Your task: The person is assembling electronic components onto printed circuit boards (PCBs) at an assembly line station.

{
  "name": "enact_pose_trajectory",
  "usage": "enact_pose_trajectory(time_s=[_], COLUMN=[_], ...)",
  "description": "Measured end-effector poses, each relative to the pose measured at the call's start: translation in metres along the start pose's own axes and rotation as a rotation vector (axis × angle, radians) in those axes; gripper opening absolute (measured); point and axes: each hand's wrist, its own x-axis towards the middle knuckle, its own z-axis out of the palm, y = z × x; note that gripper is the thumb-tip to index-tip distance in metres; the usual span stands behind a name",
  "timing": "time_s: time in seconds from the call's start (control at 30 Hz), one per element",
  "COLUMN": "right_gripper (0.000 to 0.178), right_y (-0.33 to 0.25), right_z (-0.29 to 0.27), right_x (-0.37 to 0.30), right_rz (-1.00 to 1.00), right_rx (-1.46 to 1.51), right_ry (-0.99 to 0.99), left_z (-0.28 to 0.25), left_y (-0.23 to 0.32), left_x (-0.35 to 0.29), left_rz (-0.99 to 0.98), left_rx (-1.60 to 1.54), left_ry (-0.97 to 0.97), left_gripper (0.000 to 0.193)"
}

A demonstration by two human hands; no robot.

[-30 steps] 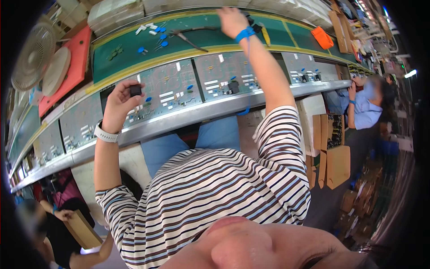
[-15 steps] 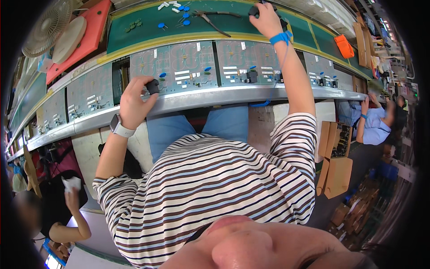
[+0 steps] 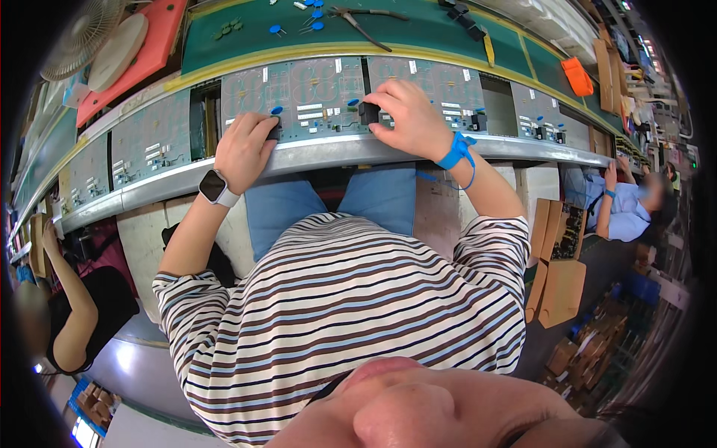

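A green circuit board (image 3: pixel 290 84) lies in front of me in the metal-edged line, with white parts and two blue disc components (image 3: pixel 353 103) on it. My left hand (image 3: pixel 245 151) has its fingers closed around a black box-shaped component (image 3: pixel 273 133) low against the board's front left; the fingers partly cover it. Over the board's right end, my right hand (image 3: pixel 412 122) pinches another black box-shaped component (image 3: pixel 367 113) between thumb and fingers. Whether either component touches the board is hard to tell. The neighbouring board (image 3: pixel 437 77) lies partly behind my right hand.
Along the green bench behind are loose blue discs (image 3: pixel 317 27), pliers (image 3: pixel 358 21), several black blocks (image 3: pixel 463 21) and green discs (image 3: pixel 228 28). A metal rail (image 3: pixel 321 158) borders the front. Co-workers sit left and right (image 3: pixel 626 205); an open cardboard box (image 3: pixel 559 261) stands at right.
My right hand has come down from the black blocks at the back to the board, bringing one component. My left hand has lowered its component toward the board. The boards have shifted slightly right.
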Motion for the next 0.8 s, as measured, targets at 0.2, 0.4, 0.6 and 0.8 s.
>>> enact_pose_trajectory(time_s=[0.2,0.4,0.6,0.8], right_gripper=[0.035,0.034,0.029,0.026], right_y=[-0.009,-0.010,-0.014,-0.014], right_z=[0.020,0.032,0.033,0.033], right_x=[0.000,0.007,0.006,0.002], right_rz=[-0.021,-0.084,-0.095,-0.092], right_rx=[-0.006,-0.108,-0.180,-0.198], right_ry=[0.004,0.011,0.007,0.014], left_z=[0.001,0.000,0.004,0.002], left_y=[-0.004,-0.003,-0.004,-0.011], left_x=[-0.003,-0.006,-0.006,-0.003], left_rz=[0.042,0.057,0.065,0.071], left_rx=[0.016,0.096,0.048,0.053], left_ry=[0.027,0.041,0.074,0.028], left_gripper=[0.031,0.032,0.027,0.026])
